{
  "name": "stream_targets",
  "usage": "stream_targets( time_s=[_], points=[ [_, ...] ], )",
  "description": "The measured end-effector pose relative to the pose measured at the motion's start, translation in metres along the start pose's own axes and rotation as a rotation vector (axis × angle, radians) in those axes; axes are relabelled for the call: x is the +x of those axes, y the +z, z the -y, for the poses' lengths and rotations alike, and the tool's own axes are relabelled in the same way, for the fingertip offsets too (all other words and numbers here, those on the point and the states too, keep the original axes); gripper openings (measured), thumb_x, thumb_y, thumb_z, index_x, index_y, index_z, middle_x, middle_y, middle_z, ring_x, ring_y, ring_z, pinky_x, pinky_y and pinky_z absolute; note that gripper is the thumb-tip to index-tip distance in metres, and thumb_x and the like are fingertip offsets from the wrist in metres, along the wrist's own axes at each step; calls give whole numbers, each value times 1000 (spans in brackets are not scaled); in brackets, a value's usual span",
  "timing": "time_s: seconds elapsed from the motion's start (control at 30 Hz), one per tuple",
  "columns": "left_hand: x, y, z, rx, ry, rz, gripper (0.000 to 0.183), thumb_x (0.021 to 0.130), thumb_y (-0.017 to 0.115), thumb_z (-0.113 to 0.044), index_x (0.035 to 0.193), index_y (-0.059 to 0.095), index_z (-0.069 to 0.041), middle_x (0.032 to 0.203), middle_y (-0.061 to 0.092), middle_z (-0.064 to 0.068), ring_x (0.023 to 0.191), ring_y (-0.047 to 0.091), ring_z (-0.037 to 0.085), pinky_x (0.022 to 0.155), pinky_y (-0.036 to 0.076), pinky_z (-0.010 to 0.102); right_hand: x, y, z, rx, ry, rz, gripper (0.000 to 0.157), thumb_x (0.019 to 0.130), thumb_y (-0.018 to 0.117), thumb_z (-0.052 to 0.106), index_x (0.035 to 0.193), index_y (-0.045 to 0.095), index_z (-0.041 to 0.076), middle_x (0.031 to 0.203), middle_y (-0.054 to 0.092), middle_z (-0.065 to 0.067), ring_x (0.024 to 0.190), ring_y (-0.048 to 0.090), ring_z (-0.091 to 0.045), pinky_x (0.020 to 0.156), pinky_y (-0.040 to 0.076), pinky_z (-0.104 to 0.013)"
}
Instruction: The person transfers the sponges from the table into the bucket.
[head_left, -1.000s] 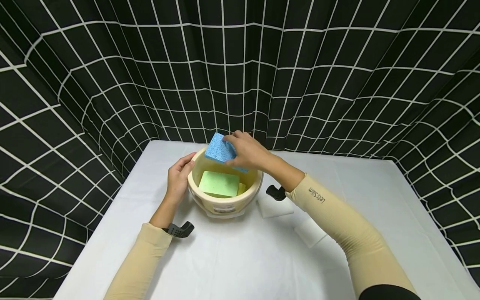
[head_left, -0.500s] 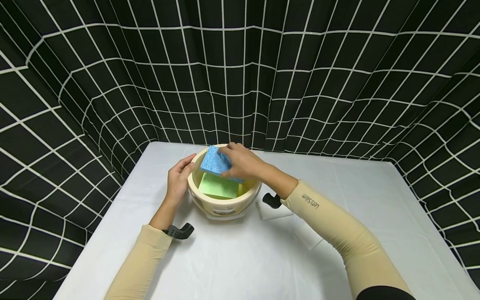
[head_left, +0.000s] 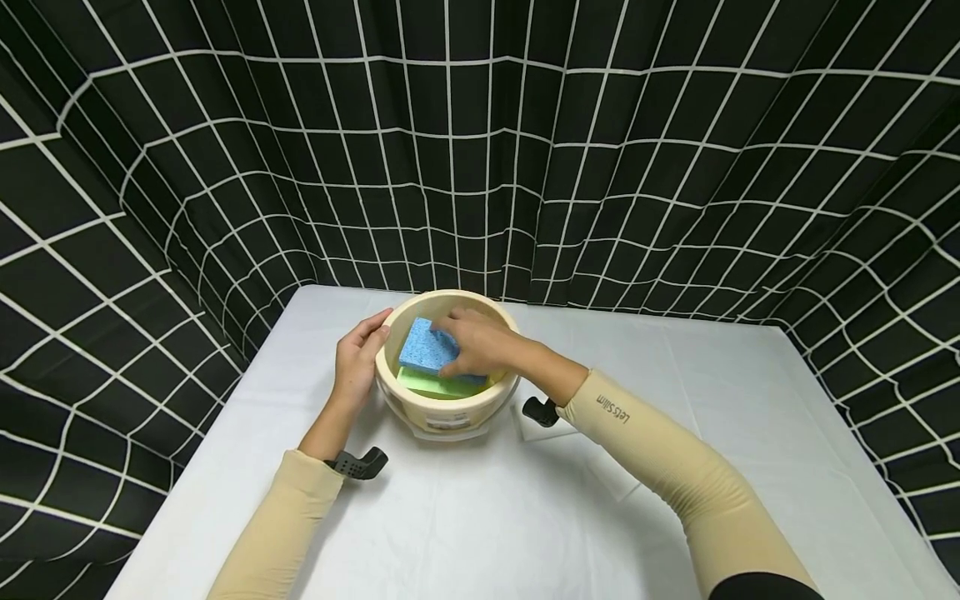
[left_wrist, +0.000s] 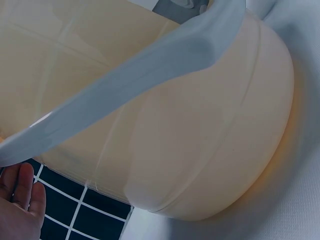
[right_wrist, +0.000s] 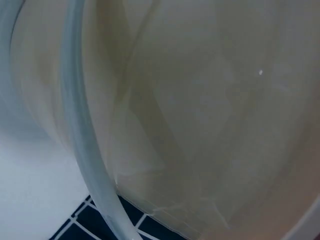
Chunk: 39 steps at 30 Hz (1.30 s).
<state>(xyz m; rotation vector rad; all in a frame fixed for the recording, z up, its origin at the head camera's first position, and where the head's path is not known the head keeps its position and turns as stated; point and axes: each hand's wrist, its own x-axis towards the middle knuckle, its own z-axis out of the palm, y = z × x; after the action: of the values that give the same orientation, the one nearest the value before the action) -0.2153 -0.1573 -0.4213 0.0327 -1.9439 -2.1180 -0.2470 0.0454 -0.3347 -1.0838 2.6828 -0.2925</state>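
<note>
In the head view, a cream bucket (head_left: 450,407) stands at the middle of the table. My left hand (head_left: 356,357) holds its left rim, thumb near the top edge and fingers along the outside. In the left wrist view the left fingers (left_wrist: 22,187) show below the pale handle (left_wrist: 125,82). Inside the bucket, my right hand (head_left: 480,342) grips a blue sponge (head_left: 424,346), thumb on the near side. A light green sponge (head_left: 431,383) lies beneath it, mostly covered. A bit of yellow shows at the inner right. The right wrist view has the bucket wall (right_wrist: 200,100) up close.
Two flat white pieces, one a square sheet (head_left: 615,473), lie on the white-covered table (head_left: 450,517) to the right of the bucket, partly behind the right forearm. A black curtain (head_left: 480,150) with a white grid surrounds the table's back and sides.
My right hand has lowered the blue sponge from above the rim down into the bucket, where it now covers most of the green sponge. The left hand has stayed at the rim.
</note>
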Motion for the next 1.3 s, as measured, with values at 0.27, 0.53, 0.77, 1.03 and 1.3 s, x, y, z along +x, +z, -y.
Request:
stream_targets(
  time_s=[0.27,0.53,0.77,1.03,1.3],
  points=[
    [0,-1,2,4,-16,10,36,99,50,-11,132,57,2,137,57,18,114,59,8,93,53,14,-1,9,1,11,-20,33,71,81,78,37,141,49,13,141,49,-14,127,47,-28,112,42,-41],
    [0,0,1,-7,-10,9,37,98,50,-9,132,56,4,138,56,19,114,59,7,95,52,14,-1,13,1,2,-17,53,73,80,78,40,142,48,15,140,50,-12,126,48,-25,110,43,-41],
    [0,0,1,-5,-8,4,36,98,50,-9,132,56,4,138,56,18,116,59,7,96,52,15,-1,11,1,17,-11,49,73,81,77,42,142,48,16,142,48,-11,128,47,-26,112,42,-42],
    [1,0,0,-9,-21,-1,36,98,51,-9,131,57,2,138,57,16,118,58,10,96,51,14,-2,5,1,25,1,33,75,81,76,45,143,47,15,142,48,-10,131,45,-26,114,41,-42],
    [2,0,1,-6,-20,-8,35,98,51,-9,131,58,2,138,57,16,116,58,8,95,52,13,-4,0,0,16,-24,4,69,83,74,44,141,50,14,141,49,-11,131,45,-27,114,40,-42]
  ],
)
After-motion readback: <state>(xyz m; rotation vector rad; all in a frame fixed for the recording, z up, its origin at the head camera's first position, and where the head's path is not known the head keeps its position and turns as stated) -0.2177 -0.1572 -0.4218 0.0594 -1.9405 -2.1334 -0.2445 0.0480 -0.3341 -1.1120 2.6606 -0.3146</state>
